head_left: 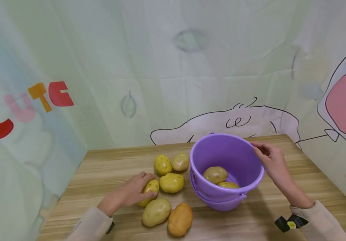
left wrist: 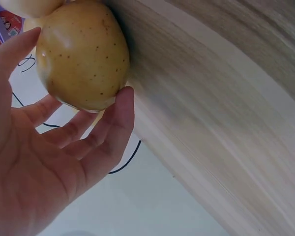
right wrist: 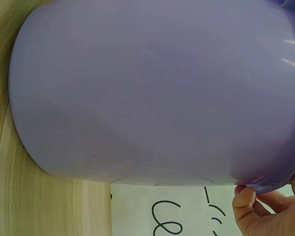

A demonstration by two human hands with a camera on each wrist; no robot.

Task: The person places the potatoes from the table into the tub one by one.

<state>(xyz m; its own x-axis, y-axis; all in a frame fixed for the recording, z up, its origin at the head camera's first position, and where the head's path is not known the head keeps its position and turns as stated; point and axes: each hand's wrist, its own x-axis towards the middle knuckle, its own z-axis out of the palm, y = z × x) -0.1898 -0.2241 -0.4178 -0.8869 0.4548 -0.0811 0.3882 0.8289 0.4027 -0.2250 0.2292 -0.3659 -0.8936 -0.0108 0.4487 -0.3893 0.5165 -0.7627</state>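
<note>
My left hand curls its fingers and thumb round a yellow, dark-speckled potato on the wooden table. The left wrist view shows that potato between thumb and fingertips. On the right, a purple bucket stands upright, its handle hanging down in front. My right hand pinches the bucket's right rim between thumb and fingers. Inside the bucket lie a tan potato and a yellow potato, the latter partly hidden by the front rim. The right wrist view is mostly filled by the bucket's outer wall.
Between left hand and bucket lie a spotted yellow potato, a pale potato and a lumpy yellow potato. Nearer me are a greenish potato and an orange-brown potato. A printed cloth hangs behind the table.
</note>
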